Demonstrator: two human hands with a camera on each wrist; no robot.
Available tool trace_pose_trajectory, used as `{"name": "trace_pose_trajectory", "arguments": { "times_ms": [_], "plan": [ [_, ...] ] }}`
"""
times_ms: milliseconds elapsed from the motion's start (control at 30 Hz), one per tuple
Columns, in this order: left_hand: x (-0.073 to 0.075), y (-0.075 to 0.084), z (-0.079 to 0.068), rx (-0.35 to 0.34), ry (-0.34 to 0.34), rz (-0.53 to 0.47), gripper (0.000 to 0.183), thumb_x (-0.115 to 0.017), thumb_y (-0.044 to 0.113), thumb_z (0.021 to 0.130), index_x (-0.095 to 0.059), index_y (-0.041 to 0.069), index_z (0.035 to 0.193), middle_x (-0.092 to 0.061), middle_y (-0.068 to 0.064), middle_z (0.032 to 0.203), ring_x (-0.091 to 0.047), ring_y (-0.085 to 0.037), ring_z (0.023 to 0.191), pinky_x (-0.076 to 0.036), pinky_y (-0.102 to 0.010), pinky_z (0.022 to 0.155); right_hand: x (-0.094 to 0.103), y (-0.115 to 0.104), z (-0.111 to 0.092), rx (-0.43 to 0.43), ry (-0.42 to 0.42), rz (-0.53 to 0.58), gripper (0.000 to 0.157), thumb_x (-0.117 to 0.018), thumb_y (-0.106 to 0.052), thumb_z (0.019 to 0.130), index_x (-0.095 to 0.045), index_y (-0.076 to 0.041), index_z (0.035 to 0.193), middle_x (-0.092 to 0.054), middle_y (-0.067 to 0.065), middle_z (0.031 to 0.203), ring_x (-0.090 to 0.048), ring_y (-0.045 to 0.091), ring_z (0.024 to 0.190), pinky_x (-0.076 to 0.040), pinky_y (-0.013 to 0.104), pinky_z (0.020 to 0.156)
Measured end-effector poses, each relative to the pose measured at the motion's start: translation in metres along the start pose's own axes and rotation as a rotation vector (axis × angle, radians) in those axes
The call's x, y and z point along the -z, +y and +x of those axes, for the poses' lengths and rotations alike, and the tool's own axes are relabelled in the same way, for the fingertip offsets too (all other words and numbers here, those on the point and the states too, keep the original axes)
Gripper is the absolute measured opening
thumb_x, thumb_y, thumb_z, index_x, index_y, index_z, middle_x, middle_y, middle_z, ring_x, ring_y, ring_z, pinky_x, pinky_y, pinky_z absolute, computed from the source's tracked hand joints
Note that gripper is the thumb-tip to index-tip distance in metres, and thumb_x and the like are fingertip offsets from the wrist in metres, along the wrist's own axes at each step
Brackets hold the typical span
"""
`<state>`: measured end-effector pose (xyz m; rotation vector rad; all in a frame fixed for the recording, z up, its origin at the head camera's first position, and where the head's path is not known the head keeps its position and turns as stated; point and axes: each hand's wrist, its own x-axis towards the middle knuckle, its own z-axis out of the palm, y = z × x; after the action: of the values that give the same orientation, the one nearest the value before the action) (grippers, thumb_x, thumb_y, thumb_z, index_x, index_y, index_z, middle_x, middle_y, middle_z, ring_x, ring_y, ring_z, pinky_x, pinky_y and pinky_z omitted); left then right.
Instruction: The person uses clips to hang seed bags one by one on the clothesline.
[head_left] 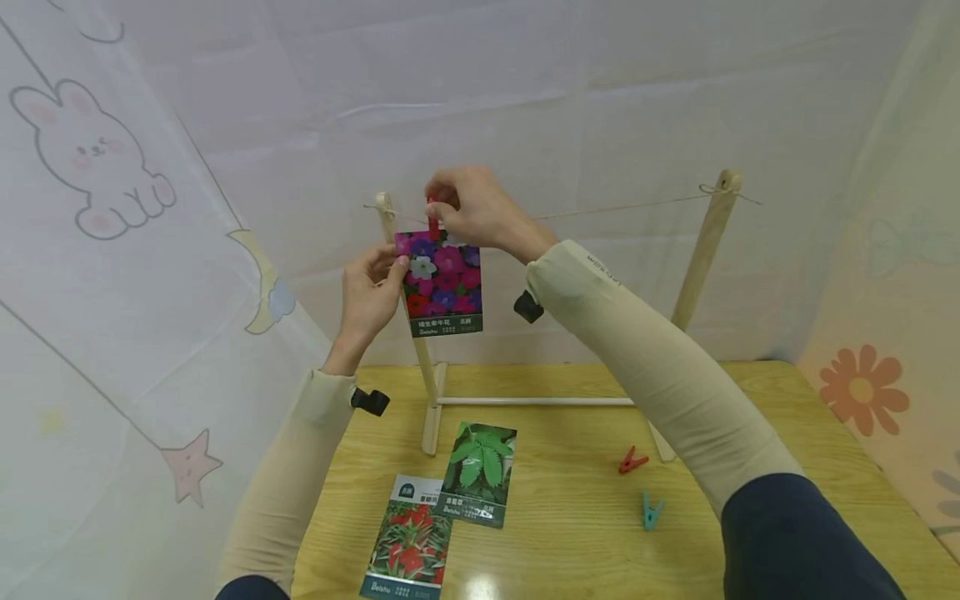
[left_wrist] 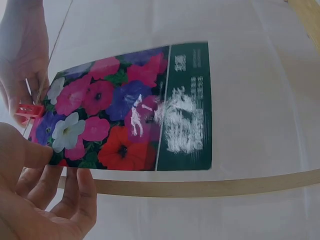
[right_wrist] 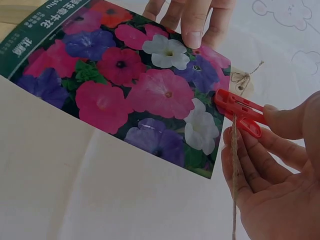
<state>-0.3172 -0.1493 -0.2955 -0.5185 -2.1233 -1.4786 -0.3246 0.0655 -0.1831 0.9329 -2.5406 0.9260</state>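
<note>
A seed packet with pink, purple, white and red flowers [head_left: 446,279] hangs upright at the twine [head_left: 626,206], near the left post. My left hand [head_left: 367,292] pinches its left edge between thumb and fingers. With thumb and fingers, my right hand [head_left: 480,208] holds a red clothespin [right_wrist: 239,111] at the packet's top edge. In the right wrist view the clothespin's tip overlaps the packet, and the twine [right_wrist: 234,170] runs down beside it. The left wrist view shows glare on the packet's green label band [left_wrist: 185,115].
On the wooden table [head_left: 562,483] lie a green-leaf packet [head_left: 480,471] and, partly under it, a red-flower packet [head_left: 408,542]. A red clothespin [head_left: 633,460] and a teal clothespin [head_left: 651,511] lie at right. Wooden posts [head_left: 708,250] and a white bar [head_left: 536,402] form the stand.
</note>
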Motion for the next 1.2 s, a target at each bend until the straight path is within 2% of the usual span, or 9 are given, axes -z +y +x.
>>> {"name": "trace_pose_trajectory", "arguments": {
  "times_ms": [267,433,667,833,967,1200],
  "plan": [
    [0.0010,-0.0013,0.0000,-0.017,0.008,0.006,0.022,-0.068,0.013,0.106,-0.074,-0.003,0.120,-0.078,-0.023,0.113,-0.076,-0.038,0.099,-0.056,-0.014,0.071,0.0001,-0.0003,0.0020,-0.023,-0.025,0.008,0.032,-0.060,-0.017,0.109,-0.067,0.002,0.134,-0.075,0.016,0.122,-0.071,0.027,0.109,-0.057,0.042,0.100],
    [0.0002,-0.0028,0.0003,-0.036,0.036,-0.010,0.019,-0.070,0.012,0.105,-0.076,-0.004,0.115,-0.079,-0.023,0.108,-0.077,-0.037,0.093,-0.055,-0.013,0.068,-0.0010,-0.0005,0.0023,-0.036,-0.039,0.004,0.032,-0.061,-0.019,0.110,-0.068,0.001,0.134,-0.075,0.014,0.121,-0.070,0.026,0.109,-0.057,0.043,0.100],
    [-0.0016,-0.0015,0.0002,-0.039,0.074,-0.025,0.018,-0.070,0.010,0.105,-0.076,-0.004,0.115,-0.079,-0.023,0.106,-0.074,-0.032,0.088,-0.054,-0.012,0.066,-0.0035,0.0005,0.0012,-0.006,-0.011,0.014,0.028,-0.062,-0.017,0.109,-0.070,0.001,0.129,-0.077,0.014,0.117,-0.073,0.026,0.102,-0.059,0.042,0.096],
    [-0.0026,-0.0022,-0.0008,-0.041,0.065,-0.012,0.019,-0.068,0.007,0.104,-0.075,-0.007,0.116,-0.078,-0.026,0.107,-0.074,-0.037,0.090,-0.053,-0.010,0.067,-0.0041,0.0019,0.0005,-0.020,-0.018,0.029,0.031,-0.065,-0.016,0.108,-0.070,0.003,0.131,-0.078,0.014,0.116,-0.073,0.025,0.103,-0.059,0.043,0.098],
    [0.0000,-0.0045,-0.0013,-0.044,0.046,-0.019,0.020,-0.071,0.010,0.104,-0.075,-0.004,0.117,-0.079,-0.024,0.108,-0.076,-0.038,0.093,-0.056,-0.012,0.070,-0.0036,0.0023,-0.0008,-0.038,-0.033,0.054,0.035,-0.065,-0.019,0.107,-0.068,0.002,0.135,-0.077,0.015,0.119,-0.073,0.027,0.108,-0.058,0.044,0.102],
    [0.0034,-0.0033,-0.0029,-0.004,0.039,-0.017,0.025,-0.071,0.011,0.104,-0.074,-0.003,0.124,-0.078,-0.024,0.114,-0.076,-0.040,0.100,-0.055,-0.011,0.073,-0.0023,0.0036,-0.0020,-0.050,-0.041,0.080,0.038,-0.065,-0.020,0.107,-0.066,0.002,0.138,-0.074,0.017,0.127,-0.073,0.031,0.114,-0.059,0.045,0.101]
  ]
}}
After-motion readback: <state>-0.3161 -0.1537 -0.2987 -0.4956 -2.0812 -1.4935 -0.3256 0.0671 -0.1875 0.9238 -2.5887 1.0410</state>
